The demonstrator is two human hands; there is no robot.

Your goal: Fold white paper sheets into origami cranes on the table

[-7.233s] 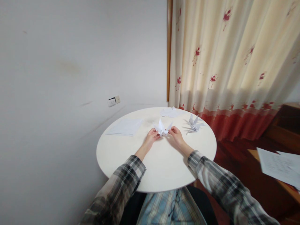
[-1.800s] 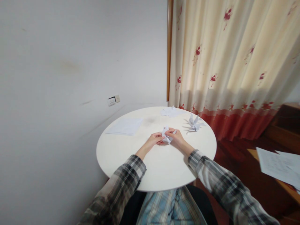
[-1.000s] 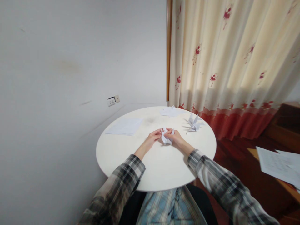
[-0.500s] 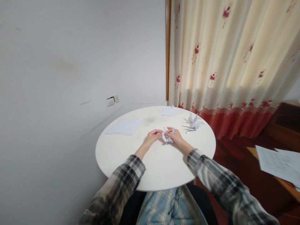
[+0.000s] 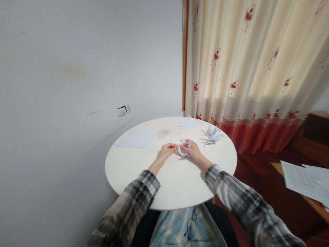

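Observation:
A small white folded paper figure (image 5: 183, 149) is held just above the round white table (image 5: 144, 178), between both of my hands. My left hand (image 5: 167, 151) pinches its left side with fingers closed. My right hand (image 5: 191, 149) grips its right side, fingers curled over the top. A finished white paper crane (image 5: 212, 134) stands on the table to the right of my right hand, apart from it.
A stack of flat white sheets (image 5: 137, 139) lies at the table's left back. More folded white paper (image 5: 186, 122) lies at the far edge. A flowered curtain (image 5: 252, 72) hangs behind. Printed sheets (image 5: 304, 181) rest on dark wooden furniture at right.
Seven seconds ago the figure's wings stood spread between my hands. Since then my hands have closed in together over it, and it now looks more compact. Little has moved in the last second.

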